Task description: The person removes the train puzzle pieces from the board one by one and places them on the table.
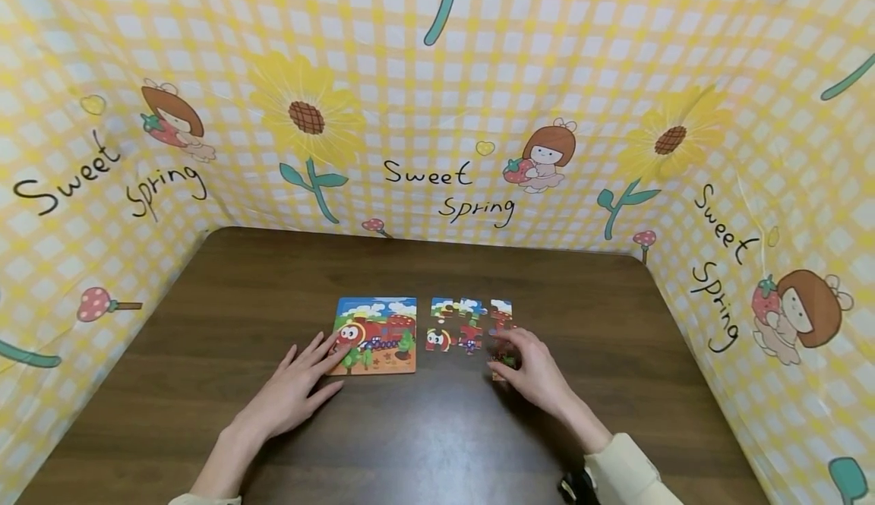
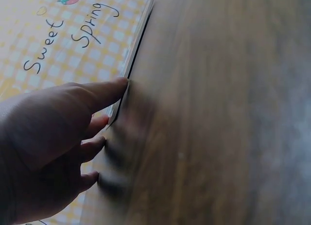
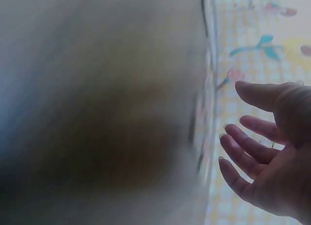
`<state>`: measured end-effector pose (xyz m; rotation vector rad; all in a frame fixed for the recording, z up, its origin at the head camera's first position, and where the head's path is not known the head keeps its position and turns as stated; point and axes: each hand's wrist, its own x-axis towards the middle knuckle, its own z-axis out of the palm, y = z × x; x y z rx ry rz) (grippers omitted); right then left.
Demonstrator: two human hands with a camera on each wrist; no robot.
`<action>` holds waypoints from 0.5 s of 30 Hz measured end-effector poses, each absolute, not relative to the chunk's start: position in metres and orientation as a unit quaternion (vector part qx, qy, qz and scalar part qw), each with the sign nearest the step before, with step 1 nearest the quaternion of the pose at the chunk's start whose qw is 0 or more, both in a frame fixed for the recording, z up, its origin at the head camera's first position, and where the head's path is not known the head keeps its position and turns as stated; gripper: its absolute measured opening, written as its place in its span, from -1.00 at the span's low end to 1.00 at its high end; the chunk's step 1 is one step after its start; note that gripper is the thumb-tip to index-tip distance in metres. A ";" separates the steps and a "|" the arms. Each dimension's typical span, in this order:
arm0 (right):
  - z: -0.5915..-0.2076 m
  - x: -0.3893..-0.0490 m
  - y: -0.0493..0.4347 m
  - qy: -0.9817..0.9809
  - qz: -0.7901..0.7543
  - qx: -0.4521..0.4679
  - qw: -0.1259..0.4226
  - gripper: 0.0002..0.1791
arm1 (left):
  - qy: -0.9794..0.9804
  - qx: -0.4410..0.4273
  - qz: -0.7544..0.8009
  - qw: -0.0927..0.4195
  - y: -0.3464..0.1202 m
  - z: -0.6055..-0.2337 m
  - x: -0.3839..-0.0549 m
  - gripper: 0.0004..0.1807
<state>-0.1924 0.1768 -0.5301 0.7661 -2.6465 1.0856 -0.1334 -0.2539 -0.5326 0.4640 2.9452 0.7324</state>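
Note:
A finished train picture (image 1: 386,326), flat and square, lies on the table in the head view. My left hand (image 1: 290,391) rests with its fingers spread at the picture's left edge, fingertips over its printed surface. To the right of it lie several loose jigsaw pieces, among them one with a train's face (image 1: 437,339) and a red and blue piece (image 1: 470,338). Over the rightmost pieces curves my right hand (image 1: 536,368), thumb and fingers apart around a green and brown piece (image 1: 504,362). Right wrist view: no piece shows between the fingertips (image 3: 240,88).
The brown wooden table (image 1: 424,444) is walled at the back and both sides by a yellow checked cloth (image 1: 437,110) with flowers and lettering. A dark object (image 1: 577,487) sits by the right sleeve (image 1: 625,471).

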 end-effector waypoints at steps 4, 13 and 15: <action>-0.522 -0.196 0.144 -0.878 0.374 0.287 0.077 -0.50 | 0.959 0.155 0.235 0.035 -0.254 -0.533 -0.134 -0.31; -0.563 -0.224 0.068 -0.894 0.333 0.301 0.012 -0.31 | 0.960 0.151 0.233 0.021 -0.254 -0.537 -0.134 -0.33; -0.577 -0.230 0.057 -0.893 0.329 0.307 0.005 -0.26 | 0.960 0.151 0.234 0.019 -0.254 -0.539 -0.133 -0.33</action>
